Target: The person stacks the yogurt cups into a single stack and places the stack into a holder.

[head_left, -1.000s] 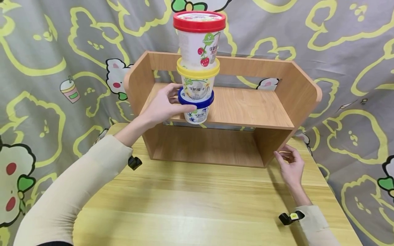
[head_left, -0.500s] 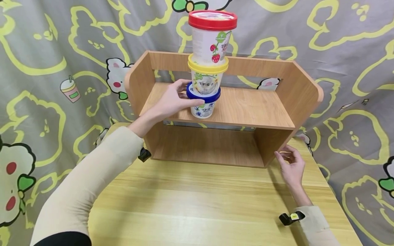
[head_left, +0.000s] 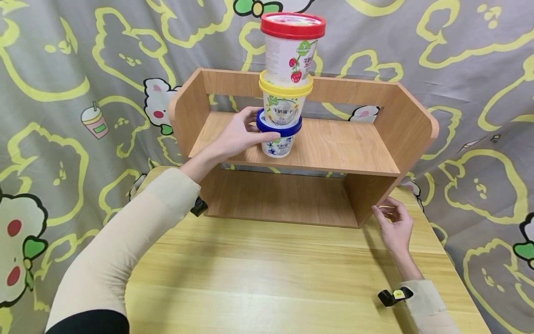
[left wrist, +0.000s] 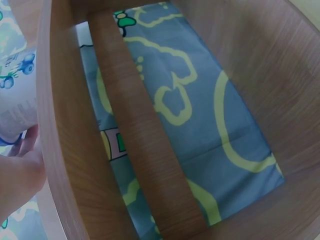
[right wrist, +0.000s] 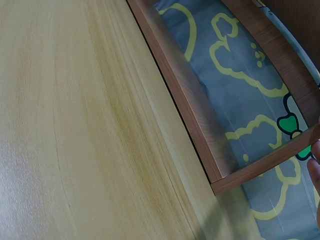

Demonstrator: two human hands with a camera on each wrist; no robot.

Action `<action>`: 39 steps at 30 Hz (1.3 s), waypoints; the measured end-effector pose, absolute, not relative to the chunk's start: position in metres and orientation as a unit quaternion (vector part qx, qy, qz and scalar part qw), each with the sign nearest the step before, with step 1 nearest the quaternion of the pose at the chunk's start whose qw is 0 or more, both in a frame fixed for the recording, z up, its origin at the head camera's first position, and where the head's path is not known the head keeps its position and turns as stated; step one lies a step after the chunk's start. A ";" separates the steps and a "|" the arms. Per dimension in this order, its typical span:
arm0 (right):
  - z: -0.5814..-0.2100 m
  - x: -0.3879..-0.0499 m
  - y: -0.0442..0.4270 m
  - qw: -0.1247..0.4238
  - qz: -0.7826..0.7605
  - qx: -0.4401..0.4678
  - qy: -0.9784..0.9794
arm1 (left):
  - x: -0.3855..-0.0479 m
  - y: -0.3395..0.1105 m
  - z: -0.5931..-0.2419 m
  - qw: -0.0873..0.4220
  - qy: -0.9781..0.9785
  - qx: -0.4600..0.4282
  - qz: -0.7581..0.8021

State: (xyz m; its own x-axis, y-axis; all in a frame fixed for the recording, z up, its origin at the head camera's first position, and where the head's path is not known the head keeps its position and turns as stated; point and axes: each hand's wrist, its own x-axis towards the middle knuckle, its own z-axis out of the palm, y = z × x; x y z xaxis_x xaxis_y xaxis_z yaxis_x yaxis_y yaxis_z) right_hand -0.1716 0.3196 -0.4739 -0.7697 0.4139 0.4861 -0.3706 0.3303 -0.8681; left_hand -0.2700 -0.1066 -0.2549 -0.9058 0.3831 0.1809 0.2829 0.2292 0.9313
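In the head view my left hand [head_left: 244, 132] grips the lowest of three stacked tubs around its rim, the small white tub with a blue lid [head_left: 278, 146]. A mid-sized yellow-lidded tub [head_left: 285, 109] stands on it, topped by a larger red-lidded tub [head_left: 289, 55] with strawberry pictures. The stack is over the upper board of a wooden desktop shelf [head_left: 342, 144], near its front edge; contact with the board cannot be told. My right hand [head_left: 396, 227] touches the shelf's right side panel, thumb at the front edge, fingers loosely bent. The left wrist view catches part of a tub [left wrist: 17, 100].
The shelf stands on a light wooden table [head_left: 258, 269]. Its lower compartment [head_left: 279, 197] faces front. A grey curtain [head_left: 125, 55] with yellow outlines hangs behind and at both sides. Wrist cameras sit on both sleeves.
My left hand has carried the stack of tubs rightward and slightly up in the head view, slowing over the last half second. The right hand has stayed at the side panel.
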 end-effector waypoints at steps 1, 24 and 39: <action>-0.474 -0.171 0.319 0.339 0.578 -0.014 -0.742 | -0.270 -0.107 -0.255 0.042 0.782 0.214 0.584; -0.472 -0.170 0.322 0.339 0.577 0.002 -0.744 | -0.255 -0.139 -0.252 0.054 0.793 0.209 0.569; -0.454 -0.149 0.327 0.357 0.545 0.070 -0.755 | -0.218 -0.170 -0.266 -0.001 0.808 0.212 0.549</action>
